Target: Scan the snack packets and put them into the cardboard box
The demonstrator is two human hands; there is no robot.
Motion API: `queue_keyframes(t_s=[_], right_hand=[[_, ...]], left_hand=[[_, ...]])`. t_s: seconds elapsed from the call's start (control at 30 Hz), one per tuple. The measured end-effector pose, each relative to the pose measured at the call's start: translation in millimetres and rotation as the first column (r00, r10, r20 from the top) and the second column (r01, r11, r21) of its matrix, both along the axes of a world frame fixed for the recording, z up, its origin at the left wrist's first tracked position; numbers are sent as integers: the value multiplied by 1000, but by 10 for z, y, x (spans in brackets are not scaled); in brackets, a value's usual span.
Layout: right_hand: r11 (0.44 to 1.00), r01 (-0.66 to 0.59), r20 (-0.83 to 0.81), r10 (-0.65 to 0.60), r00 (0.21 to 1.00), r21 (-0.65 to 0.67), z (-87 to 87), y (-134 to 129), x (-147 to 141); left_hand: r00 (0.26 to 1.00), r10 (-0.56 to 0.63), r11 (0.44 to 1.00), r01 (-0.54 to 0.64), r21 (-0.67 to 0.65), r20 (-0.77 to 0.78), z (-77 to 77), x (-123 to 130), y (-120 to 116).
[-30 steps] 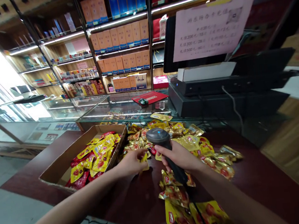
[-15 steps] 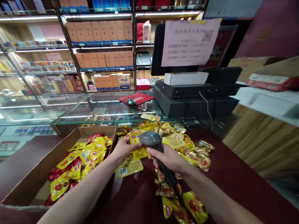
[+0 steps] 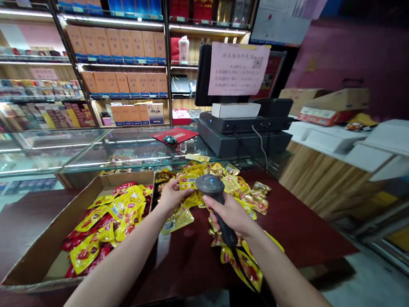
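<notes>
In my right hand (image 3: 230, 213) is a dark barcode scanner (image 3: 210, 185), gripped by its handle with the head up and a small blue light on top. My left hand (image 3: 172, 195) pinches a yellow snack packet (image 3: 187, 182) just left of the scanner head. Beneath and behind both hands spreads a heap of yellow and gold packets (image 3: 231, 183). One pale gold packet (image 3: 177, 220) with a barcode lies below my left hand. Under my right wrist several more yellow packets (image 3: 249, 267) lie near the front edge.
An open cardboard box (image 3: 29, 255) with yellow and red packets stands at left on the dark red table (image 3: 186, 261). Behind it are a glass counter (image 3: 82, 158), a mouse (image 3: 170, 140) on a red mat, and a monitor (image 3: 202, 76) above a black cash drawer (image 3: 239, 143). The scanner's cable hangs toward me.
The camera view has turned a little to the right. Both hands keep their hold, and the packet and scanner head sit slightly farther apart.
</notes>
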State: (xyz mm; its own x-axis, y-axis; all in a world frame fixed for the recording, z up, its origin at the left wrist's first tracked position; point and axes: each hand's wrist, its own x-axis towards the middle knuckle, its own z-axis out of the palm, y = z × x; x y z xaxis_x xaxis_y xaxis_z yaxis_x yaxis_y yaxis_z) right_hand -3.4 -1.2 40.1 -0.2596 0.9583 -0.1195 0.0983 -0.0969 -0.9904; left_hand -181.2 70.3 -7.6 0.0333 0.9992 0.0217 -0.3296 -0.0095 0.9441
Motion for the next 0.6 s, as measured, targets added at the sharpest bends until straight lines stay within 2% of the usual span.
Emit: queue_keyframes(t_s=[0.6], right_hand=[[999,-47,27,47,999,14,67,-16,-21]], left_hand=[[998,-16,1000,16,-1,-60,30,-4,-10]])
